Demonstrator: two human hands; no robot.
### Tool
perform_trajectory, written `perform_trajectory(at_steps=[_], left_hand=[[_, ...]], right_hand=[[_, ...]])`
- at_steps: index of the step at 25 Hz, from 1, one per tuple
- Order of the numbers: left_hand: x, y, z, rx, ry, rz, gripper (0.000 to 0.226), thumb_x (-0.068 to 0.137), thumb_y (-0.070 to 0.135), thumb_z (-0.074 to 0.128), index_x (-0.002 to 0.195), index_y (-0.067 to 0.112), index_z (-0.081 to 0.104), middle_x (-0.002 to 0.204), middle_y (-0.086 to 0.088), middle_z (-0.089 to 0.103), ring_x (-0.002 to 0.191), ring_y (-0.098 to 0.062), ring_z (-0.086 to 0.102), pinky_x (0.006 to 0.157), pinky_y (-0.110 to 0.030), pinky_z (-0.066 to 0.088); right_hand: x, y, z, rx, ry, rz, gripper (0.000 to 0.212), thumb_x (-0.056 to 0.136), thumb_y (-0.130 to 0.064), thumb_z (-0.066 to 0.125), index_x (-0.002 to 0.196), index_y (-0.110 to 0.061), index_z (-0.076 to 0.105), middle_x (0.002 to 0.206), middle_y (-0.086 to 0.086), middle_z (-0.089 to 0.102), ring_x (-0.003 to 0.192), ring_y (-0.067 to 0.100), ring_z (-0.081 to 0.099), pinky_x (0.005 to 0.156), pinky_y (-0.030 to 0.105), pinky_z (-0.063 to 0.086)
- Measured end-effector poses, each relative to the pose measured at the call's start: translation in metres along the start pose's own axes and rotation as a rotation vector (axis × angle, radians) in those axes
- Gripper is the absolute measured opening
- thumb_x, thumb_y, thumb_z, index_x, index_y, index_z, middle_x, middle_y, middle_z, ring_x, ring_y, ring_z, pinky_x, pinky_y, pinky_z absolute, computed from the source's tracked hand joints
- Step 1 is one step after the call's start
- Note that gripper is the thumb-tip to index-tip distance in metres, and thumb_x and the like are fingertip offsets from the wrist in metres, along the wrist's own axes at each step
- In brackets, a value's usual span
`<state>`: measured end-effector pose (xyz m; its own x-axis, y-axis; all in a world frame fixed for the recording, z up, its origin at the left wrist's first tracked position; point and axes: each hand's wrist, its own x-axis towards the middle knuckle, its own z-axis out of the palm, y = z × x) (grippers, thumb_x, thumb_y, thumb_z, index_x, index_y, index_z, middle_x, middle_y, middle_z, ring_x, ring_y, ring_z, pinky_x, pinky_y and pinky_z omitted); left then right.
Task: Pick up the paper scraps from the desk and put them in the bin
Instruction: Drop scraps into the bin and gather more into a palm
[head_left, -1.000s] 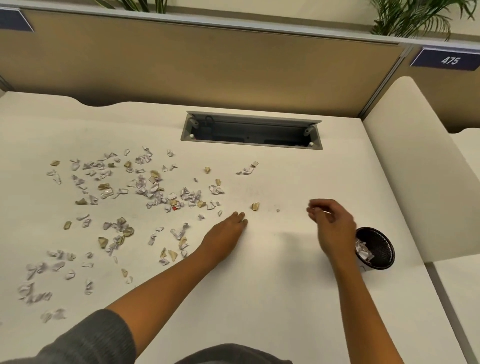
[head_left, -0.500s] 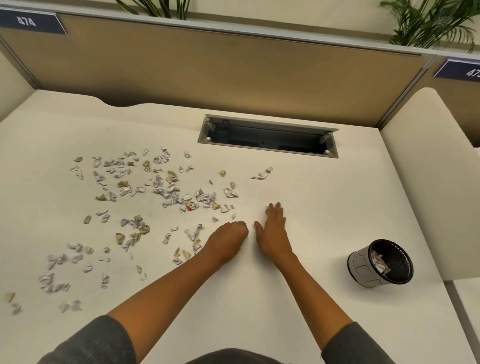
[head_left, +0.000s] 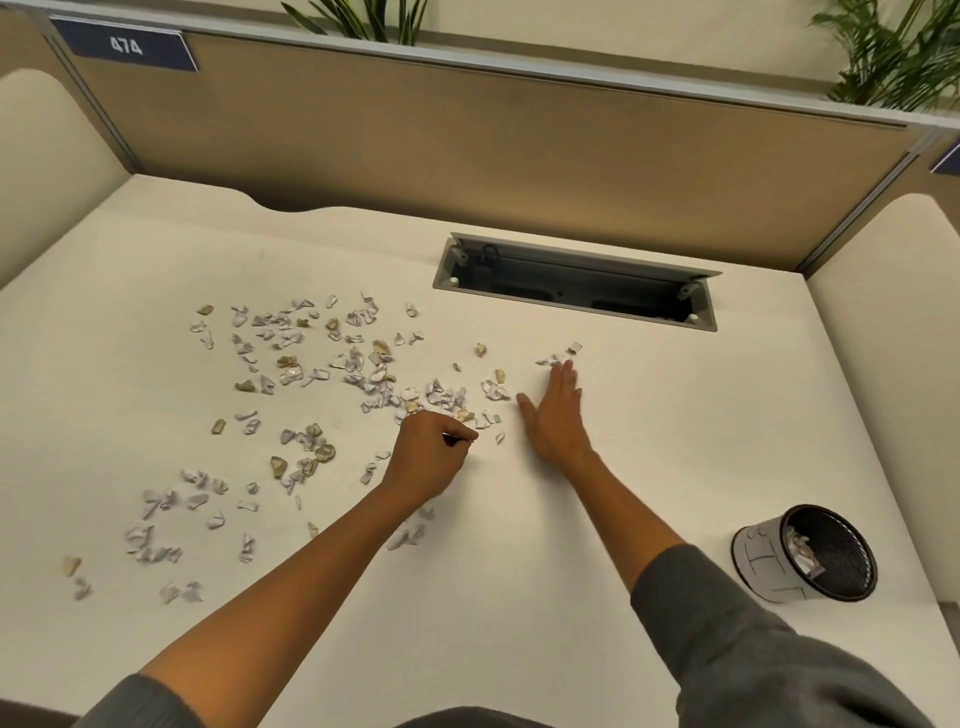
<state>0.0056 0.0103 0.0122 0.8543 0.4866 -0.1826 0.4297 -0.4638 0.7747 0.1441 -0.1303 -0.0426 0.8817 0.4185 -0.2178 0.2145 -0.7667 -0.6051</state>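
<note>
Several white, grey and tan paper scraps (head_left: 291, 374) lie scattered over the left and middle of the cream desk (head_left: 649, 426). My left hand (head_left: 434, 457) sits curled at the near edge of the scrap cluster, fingertips closed together; whether it holds scraps is hidden. My right hand (head_left: 553, 410) lies flat on the desk, fingers straight, fingertips touching a small group of scraps (head_left: 558, 356). A small black mesh bin (head_left: 802, 556) with a grey wrap stands tilted at the right, with crumpled paper inside.
An open grey cable tray (head_left: 571, 280) is sunk into the desk behind the hands. Tan partition panels close off the back, cream side dividers stand left and right. A label reading 474 sits top left. Plants show above the partition.
My right hand came back from near the bin, laid flat on the desk and slid forward to the far scraps. My left hand curled its fingers at the cluster's edge.
</note>
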Motion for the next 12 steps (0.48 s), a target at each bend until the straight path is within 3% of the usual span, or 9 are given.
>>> perform_trajectory(at_steps=[3,6,8,12], left_hand=[[-0.004,-0.005,-0.009,-0.049,0.027,-0.051,0.015,0.085,0.008,0.068,0.088,0.015,0.079,0.09,0.0,0.077,0.068,0.004,0.064,0.061,-0.004,0.047],[-0.006,-0.008,-0.015,-0.078,0.045,-0.078,0.013,0.085,0.009,0.068,0.09,0.014,0.08,0.091,-0.001,0.077,0.073,-0.003,0.067,0.07,-0.013,0.052],[-0.007,-0.008,-0.019,-0.115,0.049,-0.108,0.013,0.085,0.009,0.069,0.091,0.014,0.08,0.09,-0.001,0.077,0.078,-0.009,0.07,0.074,-0.019,0.054],[-0.005,-0.007,-0.023,-0.281,0.083,-0.181,0.019,0.082,0.006,0.068,0.089,0.019,0.079,0.085,0.003,0.076,0.073,-0.01,0.072,0.062,-0.013,0.051]], right_hand=[[0.029,0.005,-0.02,0.015,0.048,0.067,0.075,0.105,-0.037,0.036,0.155,0.0,-0.007,0.164,0.015,-0.016,0.152,0.028,-0.014,0.12,0.036,-0.007],[0.049,0.009,-0.034,0.002,0.032,0.101,0.071,0.105,-0.037,0.035,0.157,-0.005,-0.002,0.164,0.012,-0.014,0.152,0.028,-0.011,0.122,0.038,-0.004],[0.055,0.01,-0.036,-0.017,-0.009,0.06,0.067,0.106,-0.037,0.035,0.157,-0.009,0.004,0.166,0.01,-0.009,0.153,0.028,-0.005,0.123,0.04,0.0],[0.048,0.006,-0.026,-0.025,-0.109,-0.11,0.059,0.106,-0.034,0.036,0.157,-0.012,0.015,0.166,0.005,0.004,0.153,0.022,0.006,0.124,0.038,0.008]])
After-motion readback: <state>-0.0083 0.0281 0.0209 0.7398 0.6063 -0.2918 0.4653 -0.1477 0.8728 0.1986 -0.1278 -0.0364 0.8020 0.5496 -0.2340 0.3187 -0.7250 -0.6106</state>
